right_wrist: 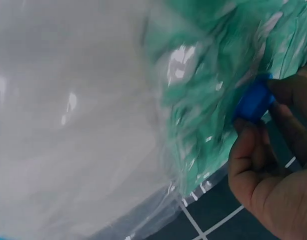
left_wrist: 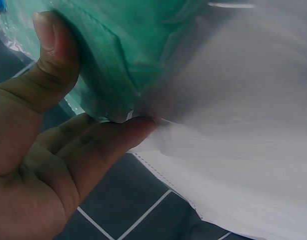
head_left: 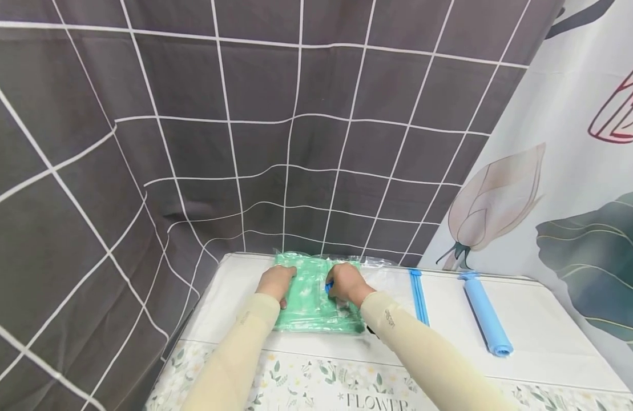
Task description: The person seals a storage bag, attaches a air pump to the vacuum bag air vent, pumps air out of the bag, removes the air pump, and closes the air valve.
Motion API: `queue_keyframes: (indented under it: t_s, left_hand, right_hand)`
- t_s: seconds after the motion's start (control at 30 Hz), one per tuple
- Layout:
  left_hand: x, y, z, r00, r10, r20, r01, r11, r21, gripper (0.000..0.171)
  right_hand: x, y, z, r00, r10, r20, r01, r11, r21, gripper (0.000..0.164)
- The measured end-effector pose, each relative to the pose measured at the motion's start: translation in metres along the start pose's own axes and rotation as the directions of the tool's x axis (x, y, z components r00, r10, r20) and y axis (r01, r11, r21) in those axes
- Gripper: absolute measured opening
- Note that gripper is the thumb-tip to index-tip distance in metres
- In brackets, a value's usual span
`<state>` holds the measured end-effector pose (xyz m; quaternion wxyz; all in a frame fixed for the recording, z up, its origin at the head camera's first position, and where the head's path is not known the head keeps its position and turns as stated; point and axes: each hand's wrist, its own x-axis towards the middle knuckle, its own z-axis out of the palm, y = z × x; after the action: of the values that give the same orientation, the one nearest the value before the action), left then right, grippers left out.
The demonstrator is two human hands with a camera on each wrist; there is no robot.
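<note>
A clear plastic bag (head_left: 378, 264) lies on the white tabletop with a folded green cloth item (head_left: 308, 299) inside it. On the bag's left part rests my left hand (head_left: 276, 284). The left wrist view shows its thumb (left_wrist: 48, 35) on the green side and its fairly straight fingers (left_wrist: 108, 145) touching the bag's edge. My right hand (head_left: 347, 282) pinches a small blue cap (right_wrist: 254, 102) between thumb and fingers, over the green part of the bag. Whether the cap is fixed to the bag cannot be told.
Blue zip strips (head_left: 419, 297) run across the bag's right side. Farther right lies a blue hand pump (head_left: 487, 314). A dark gridded curtain (head_left: 321, 142) hangs behind the table, and a flower-printed cloth (head_left: 316, 377) covers its front.
</note>
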<state>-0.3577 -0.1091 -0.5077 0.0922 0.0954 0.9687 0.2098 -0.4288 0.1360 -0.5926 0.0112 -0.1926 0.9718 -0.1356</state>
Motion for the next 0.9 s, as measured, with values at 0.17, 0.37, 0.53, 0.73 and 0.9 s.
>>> queue_keyframes:
  t_s: [0.17,0.37,0.53,0.73,0.9]
  left_hand:
    - [0.001,-0.001,0.001,1.0,0.018,0.012,-0.019,0.999,0.049,0.082]
    - [0.003,-0.003,0.004,0.999,0.051,0.01,-0.052,0.997,0.052,0.091]
    - [0.023,-0.013,0.013,0.997,0.078,-0.006,-0.077,0.995,0.06,0.096]
    - [0.064,-0.044,0.031,0.995,0.102,-0.023,-0.1,0.992,0.083,0.107]
    - [0.08,-0.061,0.04,0.988,0.133,-0.084,-0.125,0.988,0.092,0.102]
  right_hand:
    - [-0.001,-0.003,0.004,0.998,0.059,-0.029,-0.059,0.998,-0.01,0.025]
    - [-0.041,-0.022,-0.026,1.0,0.005,-0.018,-0.005,1.0,0.004,0.027]
    - [-0.081,-0.029,-0.053,0.999,-0.043,-0.023,0.044,0.997,0.07,0.044]
    - [-0.121,-0.037,-0.083,0.997,0.06,-0.046,-0.056,0.994,0.089,0.053]
    - [-0.142,-0.014,-0.087,0.984,0.142,-0.106,-0.137,0.989,0.054,0.058]
